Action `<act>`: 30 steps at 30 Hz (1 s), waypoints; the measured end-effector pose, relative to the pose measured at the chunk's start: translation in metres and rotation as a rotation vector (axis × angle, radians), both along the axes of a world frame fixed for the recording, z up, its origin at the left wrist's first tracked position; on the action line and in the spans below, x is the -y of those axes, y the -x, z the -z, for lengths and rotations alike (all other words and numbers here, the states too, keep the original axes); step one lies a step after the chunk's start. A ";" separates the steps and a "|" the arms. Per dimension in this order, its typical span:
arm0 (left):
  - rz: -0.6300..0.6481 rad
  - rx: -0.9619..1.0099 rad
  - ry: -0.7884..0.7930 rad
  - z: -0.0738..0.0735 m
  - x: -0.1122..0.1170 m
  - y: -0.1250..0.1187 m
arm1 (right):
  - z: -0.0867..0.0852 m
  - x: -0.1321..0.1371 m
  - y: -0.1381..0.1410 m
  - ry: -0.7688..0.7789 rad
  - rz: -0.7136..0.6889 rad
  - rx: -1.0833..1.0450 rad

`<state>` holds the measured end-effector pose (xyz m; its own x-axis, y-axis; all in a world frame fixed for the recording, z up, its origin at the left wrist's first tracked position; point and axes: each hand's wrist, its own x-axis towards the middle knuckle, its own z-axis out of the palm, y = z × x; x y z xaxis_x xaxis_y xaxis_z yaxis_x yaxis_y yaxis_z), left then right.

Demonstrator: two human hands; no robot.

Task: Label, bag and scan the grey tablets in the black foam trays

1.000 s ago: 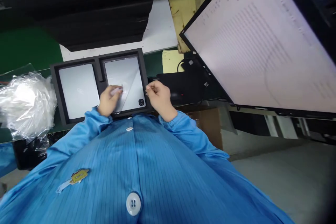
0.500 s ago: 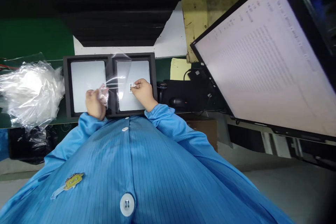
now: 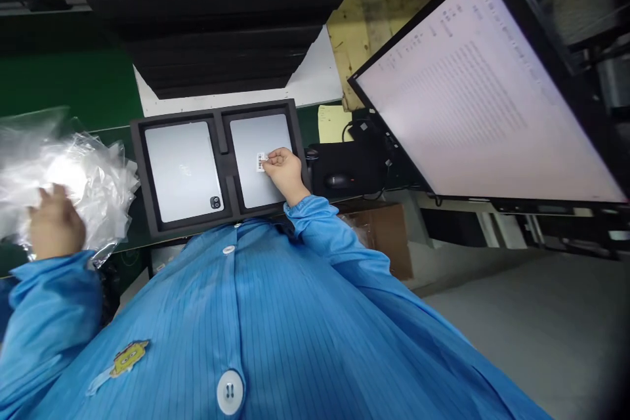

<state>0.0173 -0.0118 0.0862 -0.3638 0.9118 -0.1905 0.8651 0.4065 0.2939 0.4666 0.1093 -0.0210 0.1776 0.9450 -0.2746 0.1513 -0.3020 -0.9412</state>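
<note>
My right hand (image 3: 284,172) pinches a small white barcode label (image 3: 260,162) at the face of a silver tablet (image 3: 256,128) in the right-hand recess of a black foam tray (image 3: 226,177). Whether the label is stuck down there, I cannot tell. A second silver tablet (image 3: 180,164) lies back up in the left recess, its camera at the lower right corner. Over at the far left, my left hand (image 3: 56,223) is in front of a heap of clear plastic bags (image 3: 98,184); its fingers are smeared by motion. A clear film (image 3: 34,128) is blurred above that hand.
Beyond the tray stands a stack of black foam trays (image 3: 216,46), the top one holding tablets. To the right are a yellow note (image 3: 332,123), a black mouse (image 3: 338,181) and a large tilted monitor (image 3: 472,98). A cardboard box (image 3: 388,236) sits below the table edge.
My left hand has moved from the left tablet to the bag heap, and the clear film has come away from over the tray. My right hand keeps its pinch on the label.
</note>
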 end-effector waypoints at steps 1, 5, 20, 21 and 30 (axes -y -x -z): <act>0.038 -0.040 0.122 0.016 -0.003 -0.006 | -0.001 0.000 0.000 -0.002 0.001 0.000; 0.153 -0.088 0.492 0.037 -0.028 -0.024 | -0.008 0.004 -0.005 0.046 -0.014 -0.028; 1.439 0.127 -0.074 0.054 -0.166 -0.355 | -0.063 0.079 -0.071 0.030 0.202 -0.007; 1.450 0.126 -0.114 0.059 -0.171 -0.360 | -0.064 0.083 -0.072 0.034 0.201 0.002; 1.538 0.222 -0.212 0.070 -0.191 -0.358 | -0.066 0.059 -0.098 0.058 0.225 0.204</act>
